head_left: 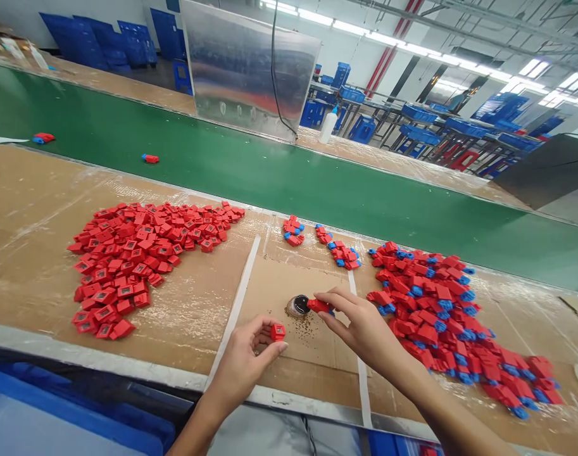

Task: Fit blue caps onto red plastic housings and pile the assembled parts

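Observation:
My left hand (245, 360) pinches a small red plastic cap (278, 331) just above the cardboard-covered table (32, 209). My right hand (359, 323) holds a red-and-blue part (320, 306) with its tip against a small round black pot (299, 304) on the table. A large pile of red caps (137, 253) lies to the left. A large pile of red-and-blue parts (440, 310) lies to the right of my right hand.
Two small clusters of red-and-blue parts (293, 230) (340, 251) lie near the table's far edge. A green conveyor belt (270, 171) runs behind, carrying loose pieces (150, 158) (43, 137). A metal panel (245, 69) and white bottle (328, 124) stand beyond it. Blue crates fill the background.

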Demonstrator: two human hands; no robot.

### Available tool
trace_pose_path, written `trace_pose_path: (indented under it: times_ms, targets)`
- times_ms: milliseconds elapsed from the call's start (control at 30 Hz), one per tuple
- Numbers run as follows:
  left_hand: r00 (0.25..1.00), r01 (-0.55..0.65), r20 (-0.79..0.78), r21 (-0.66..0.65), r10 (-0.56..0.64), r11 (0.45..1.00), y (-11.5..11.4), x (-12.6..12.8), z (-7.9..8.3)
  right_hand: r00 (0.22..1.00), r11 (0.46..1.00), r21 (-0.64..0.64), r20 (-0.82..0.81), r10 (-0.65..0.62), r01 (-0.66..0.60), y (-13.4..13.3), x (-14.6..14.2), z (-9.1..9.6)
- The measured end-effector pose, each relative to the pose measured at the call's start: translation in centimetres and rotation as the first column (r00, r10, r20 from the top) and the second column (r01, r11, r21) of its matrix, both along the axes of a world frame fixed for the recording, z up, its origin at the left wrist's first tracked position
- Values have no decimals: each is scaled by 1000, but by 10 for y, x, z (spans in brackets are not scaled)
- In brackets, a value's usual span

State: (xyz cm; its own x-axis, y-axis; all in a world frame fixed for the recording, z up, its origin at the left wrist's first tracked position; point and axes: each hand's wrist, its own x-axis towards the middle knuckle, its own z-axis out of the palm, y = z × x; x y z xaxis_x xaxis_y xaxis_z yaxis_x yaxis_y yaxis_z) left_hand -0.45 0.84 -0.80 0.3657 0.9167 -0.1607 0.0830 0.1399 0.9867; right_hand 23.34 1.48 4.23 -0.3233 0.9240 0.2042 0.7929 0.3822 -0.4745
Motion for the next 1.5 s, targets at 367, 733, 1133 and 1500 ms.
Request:
trace_pose_path:
  times_ms: [367, 733, 1133, 1500]
  targets:
    - [1000, 24, 18, -2, -24, 1000, 1, 0, 3, 1000, 1000, 27, 20, -2, 1, -2, -5, 3]
    - [978, 94, 195, -118, -70, 989, 1, -5, -3, 1000, 998, 56, -8, 1, -1, 10, -9, 13]
    - [964, 157, 231, -108, -129, 982, 0, -6, 1, 972, 990, -83, -213, 94, -114, -28, -45, 9]
    - [969, 154, 204, -70, -137, 986, -1, -6, 4, 978, 982, -131, -174, 114, -137, -27, -45, 3]
